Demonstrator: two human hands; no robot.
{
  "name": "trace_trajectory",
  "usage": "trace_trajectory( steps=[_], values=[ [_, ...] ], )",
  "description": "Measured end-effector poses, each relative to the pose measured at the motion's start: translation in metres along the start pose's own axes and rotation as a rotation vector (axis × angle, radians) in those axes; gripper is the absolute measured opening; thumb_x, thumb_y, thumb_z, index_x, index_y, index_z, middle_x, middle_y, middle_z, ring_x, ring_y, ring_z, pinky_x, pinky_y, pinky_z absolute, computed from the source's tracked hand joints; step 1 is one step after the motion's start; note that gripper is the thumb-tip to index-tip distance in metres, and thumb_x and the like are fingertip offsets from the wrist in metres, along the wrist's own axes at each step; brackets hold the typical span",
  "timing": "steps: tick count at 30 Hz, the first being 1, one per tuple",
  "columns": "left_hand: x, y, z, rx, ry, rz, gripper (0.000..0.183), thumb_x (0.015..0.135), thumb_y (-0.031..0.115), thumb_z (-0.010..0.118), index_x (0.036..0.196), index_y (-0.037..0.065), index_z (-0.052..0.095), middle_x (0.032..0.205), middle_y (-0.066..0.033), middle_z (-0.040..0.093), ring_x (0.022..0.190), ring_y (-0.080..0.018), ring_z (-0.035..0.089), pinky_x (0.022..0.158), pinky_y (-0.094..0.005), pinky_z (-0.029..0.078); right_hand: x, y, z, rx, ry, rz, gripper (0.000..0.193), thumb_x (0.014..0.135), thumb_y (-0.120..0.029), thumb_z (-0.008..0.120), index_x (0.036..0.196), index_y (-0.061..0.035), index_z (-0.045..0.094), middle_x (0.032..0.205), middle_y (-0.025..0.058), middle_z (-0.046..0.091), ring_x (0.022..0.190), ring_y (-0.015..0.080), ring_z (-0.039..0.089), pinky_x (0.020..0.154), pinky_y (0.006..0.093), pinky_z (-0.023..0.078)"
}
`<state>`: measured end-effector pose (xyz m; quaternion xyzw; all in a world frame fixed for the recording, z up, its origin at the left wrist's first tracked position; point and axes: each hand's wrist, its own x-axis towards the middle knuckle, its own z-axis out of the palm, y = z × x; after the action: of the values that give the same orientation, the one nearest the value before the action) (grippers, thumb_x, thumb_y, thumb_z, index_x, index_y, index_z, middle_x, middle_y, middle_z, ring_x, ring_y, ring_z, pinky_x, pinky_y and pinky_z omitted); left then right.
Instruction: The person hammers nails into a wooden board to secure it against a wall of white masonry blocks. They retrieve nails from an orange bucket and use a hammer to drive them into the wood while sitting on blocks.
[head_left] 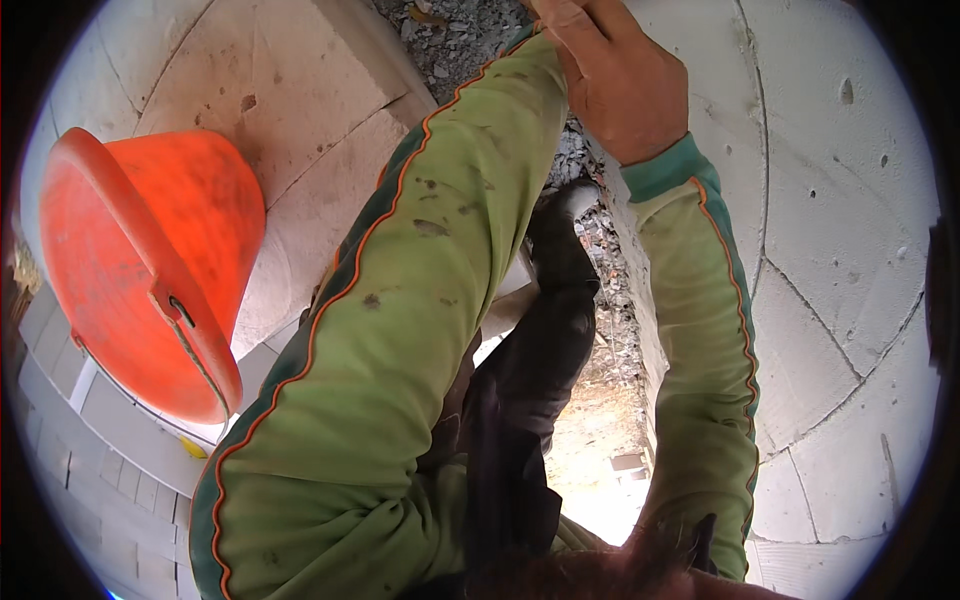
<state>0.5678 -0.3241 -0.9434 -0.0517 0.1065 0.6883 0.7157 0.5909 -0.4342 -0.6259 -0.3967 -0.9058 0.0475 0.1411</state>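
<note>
My right hand (635, 95) is at the top edge, its back toward me and its fingers bent over the wrist end of my left sleeve (420, 240). The fingers look closed on that sleeve's cuff; their tips are partly cut off by the picture's edge. My left arm reaches up across the middle in a green sleeve with dark stains and orange piping. My left hand lies beyond the cuff, out of the picture or behind the right hand. My right sleeve (695, 330) ends in a teal cuff round the wrist.
An orange bucket (215, 190) with a handle lies tilted at left, on pale cracked blocks (300, 80). A white block wall surface (840, 220) fills the right. Between them runs a gap with grey rubble (455, 45) and my dark-trousered leg (545, 350). Grey paving (90, 490) shows lower left.
</note>
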Motion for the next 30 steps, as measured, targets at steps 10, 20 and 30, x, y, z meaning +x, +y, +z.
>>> trace_trajectory(
  steps=[10,20,30],
  values=[
    [0.003,-0.006,0.009,0.084,-0.01,-0.029,0.041,0.099,0.034,0.037,0.131,0.011,0.051,0.14,-0.0129,0.045,0.12,-0.0267,0.046,0.101,-0.0445,0.037,-0.007,0.012,-0.009,0.065,0.062,0.095,0.057,0.088,-0.007,0.061,0.143,-0.0179,0.051,0.096,0.0163,0.063,0.071,0.0375,0.063,0.06,0.0457,0.052],
    [0.01,-0.004,0.009,0.192,-0.015,-0.049,0.04,0.099,0.033,0.038,0.131,0.011,0.051,0.138,-0.0127,0.046,0.119,-0.0268,0.047,0.1,-0.0438,0.038,-0.018,0.037,0.022,0.22,0.161,0.169,0.055,0.089,-0.007,0.062,0.142,-0.0155,0.052,0.095,0.022,0.064,0.074,0.0413,0.062,0.063,0.0481,0.049],
    [0.006,0.0,0.004,0.259,-0.012,-0.048,0.04,0.099,0.031,0.038,0.13,0.01,0.052,0.136,-0.0125,0.048,0.117,-0.0268,0.048,0.099,-0.043,0.039,-0.022,0.042,0.037,0.066,0.141,0.197,0.055,0.091,-0.007,0.062,0.143,-0.0167,0.051,0.096,0.0259,0.065,0.076,0.0421,0.063,0.061,0.0455,0.051]
  ],
)
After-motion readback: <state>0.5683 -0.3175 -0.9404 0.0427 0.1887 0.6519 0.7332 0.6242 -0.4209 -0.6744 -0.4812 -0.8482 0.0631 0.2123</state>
